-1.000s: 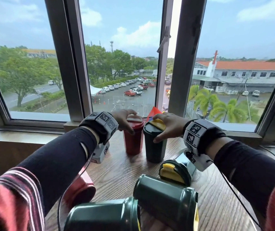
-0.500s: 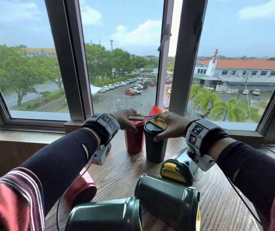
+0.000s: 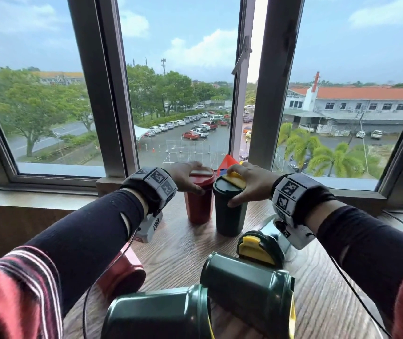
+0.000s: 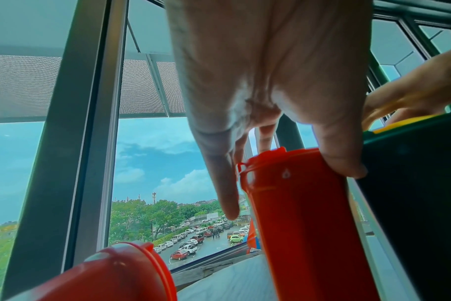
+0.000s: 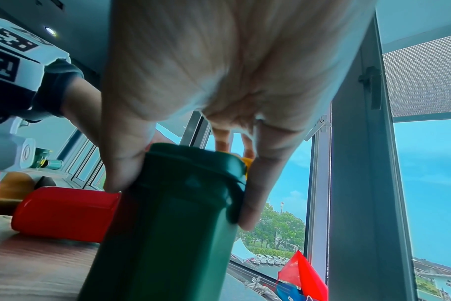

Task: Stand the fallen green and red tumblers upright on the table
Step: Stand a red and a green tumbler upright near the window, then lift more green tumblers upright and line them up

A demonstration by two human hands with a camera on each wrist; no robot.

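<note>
A: What lies nearest?

B: Two green tumblers on their sides at the near edge of the wooden table [image 3: 171,250], one at the bottom middle [image 3: 156,314] and one just right of it [image 3: 246,285]. A third fallen green one, yellow flap showing [image 3: 259,248], lies just behind that. On the left, partly under the left forearm, a red tumbler lies on its side [image 3: 122,275].

A: And beyond those?

B: An upright red tumbler [image 3: 199,199] and an upright green tumbler [image 3: 229,211] stand next to each other close to the window sill [image 3: 48,192], very near each other; I cannot tell whether they touch.

A: The hands?

B: The left hand [image 3: 185,177] comes down over the upright red one, thumb on one side of the lid's rim and fingers curled over the far side, as the left wrist view shows. The right hand [image 3: 249,182] grips the upright green one the same way, thumb and fingers clamped round its lid by the yellow flap.

A: Farther still?

B: A small red and blue flag [image 3: 227,163] behind the two cups, then the window frame [image 3: 102,94].
</note>
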